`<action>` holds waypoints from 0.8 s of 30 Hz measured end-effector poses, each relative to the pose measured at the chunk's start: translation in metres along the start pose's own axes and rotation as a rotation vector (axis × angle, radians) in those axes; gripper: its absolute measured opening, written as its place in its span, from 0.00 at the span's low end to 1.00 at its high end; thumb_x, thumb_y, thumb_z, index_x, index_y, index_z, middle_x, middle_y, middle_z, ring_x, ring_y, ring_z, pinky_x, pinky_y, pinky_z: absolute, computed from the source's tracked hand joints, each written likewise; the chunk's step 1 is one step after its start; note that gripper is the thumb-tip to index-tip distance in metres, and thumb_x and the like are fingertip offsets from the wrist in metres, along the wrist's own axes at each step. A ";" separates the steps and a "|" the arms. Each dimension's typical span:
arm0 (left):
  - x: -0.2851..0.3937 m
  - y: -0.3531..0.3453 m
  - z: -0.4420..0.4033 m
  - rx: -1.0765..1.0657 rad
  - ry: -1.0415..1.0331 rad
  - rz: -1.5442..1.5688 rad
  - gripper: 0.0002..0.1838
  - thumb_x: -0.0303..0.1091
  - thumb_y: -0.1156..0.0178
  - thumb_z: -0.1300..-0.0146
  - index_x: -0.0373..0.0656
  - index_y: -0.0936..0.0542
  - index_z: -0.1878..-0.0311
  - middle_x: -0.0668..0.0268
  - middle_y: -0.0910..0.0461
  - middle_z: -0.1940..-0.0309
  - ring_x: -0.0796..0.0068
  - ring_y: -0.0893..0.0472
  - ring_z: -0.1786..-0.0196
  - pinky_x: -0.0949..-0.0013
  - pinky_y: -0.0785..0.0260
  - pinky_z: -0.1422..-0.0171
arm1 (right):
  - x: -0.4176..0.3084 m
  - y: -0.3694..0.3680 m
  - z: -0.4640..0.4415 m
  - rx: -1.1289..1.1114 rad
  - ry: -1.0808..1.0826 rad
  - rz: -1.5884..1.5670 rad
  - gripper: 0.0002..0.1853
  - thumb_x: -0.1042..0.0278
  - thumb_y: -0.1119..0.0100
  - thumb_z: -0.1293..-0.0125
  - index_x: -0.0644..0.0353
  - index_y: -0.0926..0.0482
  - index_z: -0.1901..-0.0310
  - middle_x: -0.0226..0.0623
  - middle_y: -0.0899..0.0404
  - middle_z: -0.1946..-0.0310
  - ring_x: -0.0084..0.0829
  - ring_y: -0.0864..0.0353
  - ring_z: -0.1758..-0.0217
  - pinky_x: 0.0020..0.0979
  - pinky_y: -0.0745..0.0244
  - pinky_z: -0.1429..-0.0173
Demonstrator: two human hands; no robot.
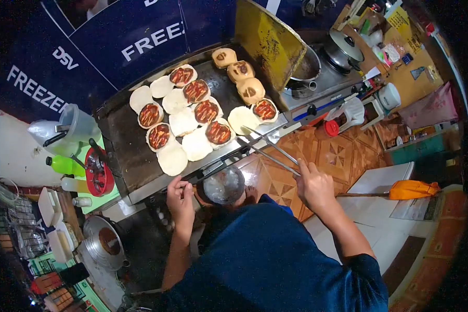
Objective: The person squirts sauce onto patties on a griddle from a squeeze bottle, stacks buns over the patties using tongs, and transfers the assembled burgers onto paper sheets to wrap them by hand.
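My right hand, out at 4 o'clock from the middle of the griddle, is closed around a pair of metal tongs. The tongs' two arms stand apart; one tip lies over the near edge of a pale bun half at 3 o'clock, and I cannot tell whether it grips. Just beside that half sits a sauced patty on its bun. My left hand is at 6 o'clock, near the griddle's front edge, fingers loosely bent and apart from the thumb. More pale halves and red-sauced patties spread from 6 o'clock round to 12, and three browned buns line up around 2. A red bowl stands at 8 o'clock, beside the griddle.
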State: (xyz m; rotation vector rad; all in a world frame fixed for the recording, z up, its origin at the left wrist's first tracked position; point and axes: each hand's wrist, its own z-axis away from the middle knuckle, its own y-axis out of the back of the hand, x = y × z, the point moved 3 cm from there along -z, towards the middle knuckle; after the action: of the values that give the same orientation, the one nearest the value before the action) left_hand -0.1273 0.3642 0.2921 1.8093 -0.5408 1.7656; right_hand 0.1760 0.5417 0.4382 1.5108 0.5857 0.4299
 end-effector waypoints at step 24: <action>0.009 -0.005 0.008 -0.016 -0.030 -0.075 0.21 0.25 0.39 0.31 0.34 0.29 0.37 0.64 0.21 0.58 0.81 0.23 0.64 0.76 0.28 0.58 | 0.038 -0.025 0.015 0.291 -0.204 -0.294 0.20 0.67 0.32 0.37 0.63 0.20 0.44 0.50 0.18 0.66 0.46 0.16 0.65 0.42 0.22 0.64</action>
State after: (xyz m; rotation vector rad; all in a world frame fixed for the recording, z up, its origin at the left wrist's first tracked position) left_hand -0.1173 0.3639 0.3009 1.8239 -0.4911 1.6823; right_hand 0.2124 0.5521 0.4095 1.6869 0.7169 -0.0395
